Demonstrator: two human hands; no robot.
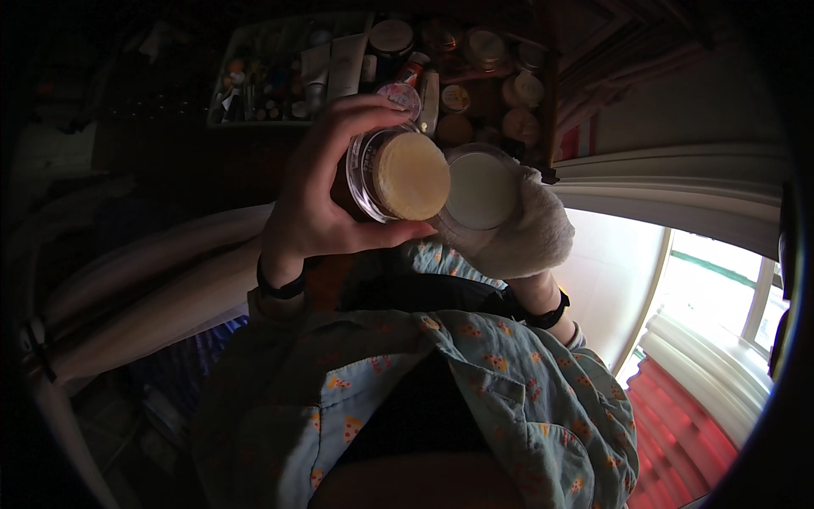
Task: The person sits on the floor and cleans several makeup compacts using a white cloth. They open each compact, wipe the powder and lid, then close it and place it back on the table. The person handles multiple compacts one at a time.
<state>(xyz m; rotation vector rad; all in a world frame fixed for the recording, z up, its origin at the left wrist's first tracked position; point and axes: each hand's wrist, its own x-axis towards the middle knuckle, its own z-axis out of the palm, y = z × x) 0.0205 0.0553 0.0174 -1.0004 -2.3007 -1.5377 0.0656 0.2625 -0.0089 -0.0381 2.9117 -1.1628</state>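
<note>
My left hand (311, 197) has its fingers and thumb around the edge of a clear round plastic cosmetic container (364, 181), which bears small writing. A beige round pad or cake of powder (413, 177) faces up at its right side. A white plush cloth (544, 229) covers my right hand, so its fingers are hidden; only the wrist (537, 289) shows. Against the cloth sits a second clear round piece, a lid or shallow jar (481, 189), with a pale disc inside. The two round pieces are side by side and overlap in view.
Beyond my hands, a clear divided organizer (213, 118) holds several small cosmetics. White tubes (348, 63), round jars (486, 48) and an orange-red bottle (413, 69) crowd beside it. A bright window (712, 267) and red pleated fabric (680, 432) are at right; a pale curtain (165, 299) hangs left.
</note>
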